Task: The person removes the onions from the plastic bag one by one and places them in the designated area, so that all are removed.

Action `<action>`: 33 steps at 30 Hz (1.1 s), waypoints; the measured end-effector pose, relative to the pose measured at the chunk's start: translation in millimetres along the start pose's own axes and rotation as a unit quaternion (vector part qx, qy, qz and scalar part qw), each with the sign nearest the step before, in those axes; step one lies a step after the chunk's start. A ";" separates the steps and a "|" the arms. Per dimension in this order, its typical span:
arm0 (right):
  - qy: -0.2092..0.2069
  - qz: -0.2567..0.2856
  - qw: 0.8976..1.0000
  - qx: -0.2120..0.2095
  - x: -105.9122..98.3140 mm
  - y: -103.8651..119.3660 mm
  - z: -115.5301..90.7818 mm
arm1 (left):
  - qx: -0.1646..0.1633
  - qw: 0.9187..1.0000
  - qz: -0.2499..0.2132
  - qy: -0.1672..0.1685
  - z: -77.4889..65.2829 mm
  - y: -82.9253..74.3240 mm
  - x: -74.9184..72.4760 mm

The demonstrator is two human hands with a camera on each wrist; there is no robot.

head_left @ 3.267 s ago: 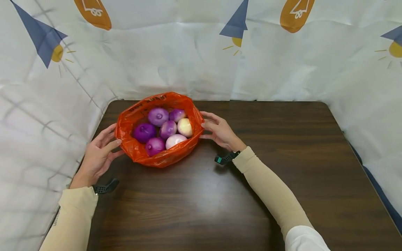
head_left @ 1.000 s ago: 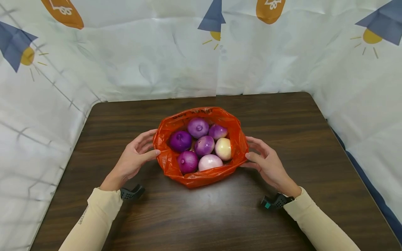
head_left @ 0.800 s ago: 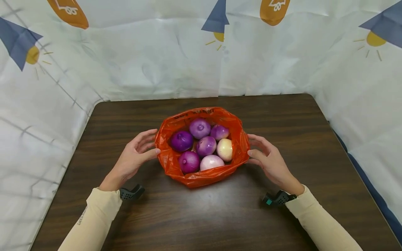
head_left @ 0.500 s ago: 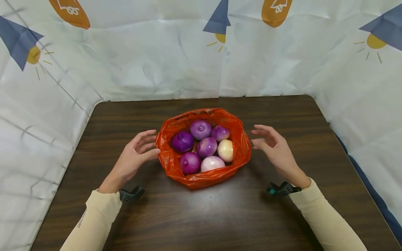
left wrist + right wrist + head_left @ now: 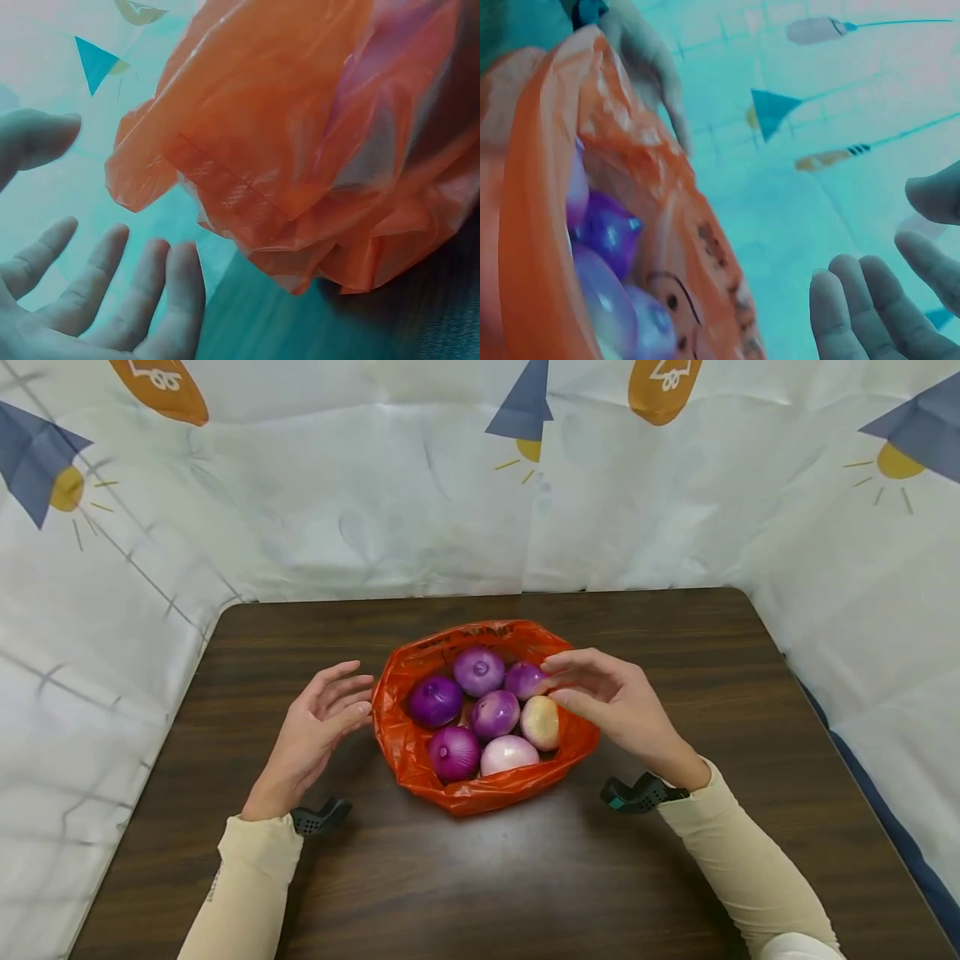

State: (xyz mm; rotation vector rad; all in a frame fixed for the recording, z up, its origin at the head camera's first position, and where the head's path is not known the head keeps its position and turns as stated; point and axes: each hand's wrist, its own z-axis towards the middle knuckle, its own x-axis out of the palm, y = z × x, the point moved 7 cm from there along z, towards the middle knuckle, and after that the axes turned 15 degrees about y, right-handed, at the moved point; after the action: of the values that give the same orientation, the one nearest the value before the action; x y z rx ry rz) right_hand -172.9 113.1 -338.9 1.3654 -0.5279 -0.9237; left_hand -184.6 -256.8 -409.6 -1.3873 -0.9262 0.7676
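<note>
An orange-red plastic bag (image 5: pixel 476 797) with a rolled-down rim stands on the table, its mouth facing up. Inside lie several onions: purple ones such as this purple onion (image 5: pixel 453 752), a pinkish-white onion (image 5: pixel 510 755) and a pale yellow onion (image 5: pixel 541 724). My right hand (image 5: pixel 626 706) hovers over the bag's right rim, fingers extended toward the pale yellow onion and the small purple onion (image 5: pixel 523 679) behind it, gripping nothing. Just off the bag's left side is my left hand (image 5: pixel 303 743), fingers spread and relaxed; the left wrist view shows a gap between them and the plastic.
The dark wood-grain table (image 5: pixel 480 893) extends around the bag on all sides. White printed sheeting (image 5: pixel 420 502) rises behind the table and along its left and right edges. Each wrist carries a black strap, such as the right strap (image 5: pixel 645 793).
Both hands carried the bag rightward from the table's back left to its middle. The right hand then let go, drew away and came over the rim; the left hand has slipped slightly off the bag.
</note>
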 end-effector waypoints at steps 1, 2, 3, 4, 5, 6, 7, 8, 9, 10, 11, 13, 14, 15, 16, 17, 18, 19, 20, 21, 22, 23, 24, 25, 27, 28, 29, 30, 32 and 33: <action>0.012 0.006 1.000 0.001 6.2 -1.5 4.4 | -0.005 1.000 0.007 -0.003 1.1 0.0 0.1; 0.024 0.009 1.000 0.002 12.0 -3.4 8.5 | -0.011 1.000 0.018 -0.003 2.1 0.3 0.7; 0.034 0.010 0.999 0.003 17.4 -5.0 12.4 | -0.019 0.999 0.031 -0.004 3.0 1.3 1.1; 0.044 0.008 0.999 0.004 22.5 -7.2 15.8 | -0.030 0.998 0.046 -0.005 3.5 3.0 1.5; 0.057 0.008 0.998 0.008 27.5 -8.9 18.9 | -0.040 0.998 0.058 -0.003 4.1 4.9 2.3; 0.072 0.002 0.997 0.014 32.1 -10.5 21.5 | -0.048 0.997 0.068 0.000 4.7 7.1 3.1; 0.086 -0.003 0.996 0.020 36.0 -12.3 23.8 | -0.055 0.996 0.077 0.004 5.2 8.9 4.1; 0.100 -0.009 0.995 0.024 39.4 -14.1 25.7 | -0.061 0.995 0.083 0.008 5.6 10.6 5.0; 0.114 -0.014 0.993 0.028 42.3 -15.6 27.1 | -0.066 0.994 0.085 0.011 6.0 12.0 5.6; 0.125 -0.021 0.991 0.033 44.6 -17.8 28.3 | -0.071 0.994 0.085 0.015 6.7 12.9 6.2; 0.134 -0.029 0.990 0.037 46.4 -19.9 29.3 | -0.073 0.994 0.084 0.018 7.6 13.2 6.7; 0.145 -0.041 0.988 0.042 48.6 -24.6 31.0 | -0.080 0.992 0.090 0.022 9.3 12.9 6.6; 0.147 -0.048 0.987 0.047 49.3 -27.3 31.7 | -0.085 0.992 0.094 0.024 10.1 12.6 6.4; 0.148 -0.057 0.986 0.053 49.9 -29.9 32.3 | -0.089 0.991 0.100 0.025 11.0 12.1 6.4; 0.150 -0.063 0.985 0.060 50.7 -32.5 32.8 | -0.094 0.990 0.106 0.028 11.8 11.8 6.4; 0.153 -0.067 0.984 0.067 51.8 -34.9 33.2 | -0.098 0.988 0.113 0.032 12.7 11.4 6.6; 0.156 -0.074 0.982 0.073 53.0 -37.1 33.6 | -0.103 0.987 0.119 0.036 13.7 11.5 6.7; 0.160 -0.082 0.980 0.079 54.0 -39.6 33.7 | -0.107 0.986 0.124 0.038 14.0 12.2 7.5; 0.166 -0.092 0.978 0.082 55.2 -41.6 33.8 | -0.110 0.985 0.126 0.040 14.4 12.9 8.3; 0.171 -0.101 0.977 0.082 56.5 -43.6 34.1 | -0.113 0.984 0.128 0.042 14.7 13.7 9.0; 0.175 -0.110 0.975 0.082 57.7 -45.7 34.2 | -0.115 0.984 0.127 0.043 15.0 14.4 9.4; 0.178 -0.121 0.973 0.079 58.6 -47.3 34.3 | -0.116 0.984 0.125 0.044 15.2 15.2 9.6; 0.180 -0.137 0.971 0.073 59.4 -48.6 34.6 | -0.117 0.985 0.122 0.044 15.3 16.0 9.6; 0.181 -0.153 0.969 0.066 60.1 -49.3 34.9 | -0.117 0.985 0.119 0.045 15.8 15.9 9.5; 0.182 -0.192 0.963 0.052 61.2 -49.8 35.5 | -0.116 0.986 0.113 0.049 16.7 15.8 9.6; 0.183 -0.211 0.959 0.047 61.5 -49.4 35.6 | -0.116 0.986 0.110 0.052 16.9 15.9 9.6; 0.185 -0.227 0.955 0.043 61.8 -49.4 35.8 | -0.115 0.986 0.109 0.055 17.1 16.0 9.8; 0.187 -0.240 0.952 0.041 61.9 -49.2 35.8 | -0.116 0.986 0.109 0.057 17.3 16.2 9.9; 0.194 -0.256 0.946 0.042 61.9 -48.7 35.6 | -0.117 0.985 0.111 0.061 17.7 16.6 10.4; 0.199 -0.262 0.943 0.043 61.9 -48.3 35.3 | -0.117 0.985 0.111 0.063 17.9 16.8 10.4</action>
State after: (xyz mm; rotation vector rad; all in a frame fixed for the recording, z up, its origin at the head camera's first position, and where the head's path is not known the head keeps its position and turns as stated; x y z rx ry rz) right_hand -178.0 44.9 -391.2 1.7602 0.1189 -1.0137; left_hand -194.4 -238.3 -426.1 -1.7468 -0.7883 0.7438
